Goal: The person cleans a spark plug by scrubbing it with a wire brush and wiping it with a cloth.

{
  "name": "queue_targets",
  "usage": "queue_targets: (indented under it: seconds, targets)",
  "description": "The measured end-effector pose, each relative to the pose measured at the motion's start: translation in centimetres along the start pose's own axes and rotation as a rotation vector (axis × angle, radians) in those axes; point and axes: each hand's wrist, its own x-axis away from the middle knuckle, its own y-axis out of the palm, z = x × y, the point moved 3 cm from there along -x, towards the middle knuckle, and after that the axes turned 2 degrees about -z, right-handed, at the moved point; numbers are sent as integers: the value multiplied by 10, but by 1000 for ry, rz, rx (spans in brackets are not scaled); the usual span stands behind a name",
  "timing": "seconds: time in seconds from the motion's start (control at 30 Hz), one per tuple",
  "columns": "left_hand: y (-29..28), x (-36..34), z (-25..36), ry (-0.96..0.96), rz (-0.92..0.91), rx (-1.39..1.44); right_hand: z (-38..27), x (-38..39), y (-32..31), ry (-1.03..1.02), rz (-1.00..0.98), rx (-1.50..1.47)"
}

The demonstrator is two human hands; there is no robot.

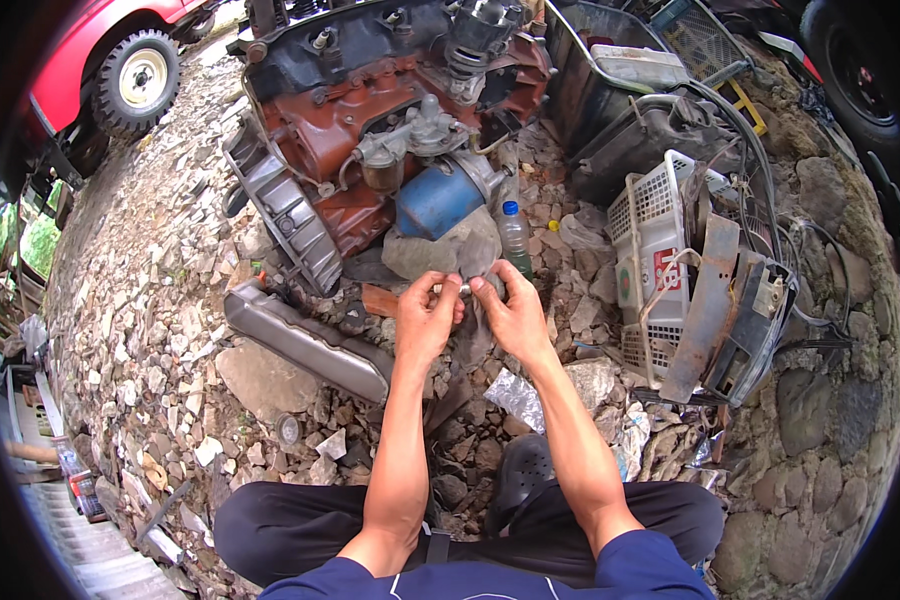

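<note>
My left hand (427,315) and my right hand (513,316) meet in front of the engine, fingers pinched together. Between their fingertips is a small shiny metal piece (464,288), too small to name exactly. A grey rag (478,255) shows above and below the right fingers, bunched against that hand. Just beyond stands a reddish-brown engine block (320,135) with a blue cylindrical filter (440,200) and a metal pump (425,130) on its side. A clear plastic bottle with a blue cap (513,238) stands beyond my right hand.
A long grey metal cover (305,340) lies on the stony ground at left. To the right, a white plastic crate (660,270) holds metal parts, beside a stone wall (820,400). A red vehicle (75,55) stands at far left. Crumpled foil (518,400) lies near my shoe (522,475).
</note>
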Motion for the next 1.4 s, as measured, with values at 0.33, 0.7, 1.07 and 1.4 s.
queue_targets:
  seconds: [0.33,0.7,1.07,1.4]
  targets:
    - [-3,0,7,120,-192,-269,9,2,7,113,140,74]
    - [-4,0,0,99,-56,-99,-1,-2,4,-28,-41,-61]
    - [9,10,21,356,-129,-376,33,-3,10,557,-112,-685]
    - [14,11,19,351,-142,-335,33,-2,9,509,-46,-627]
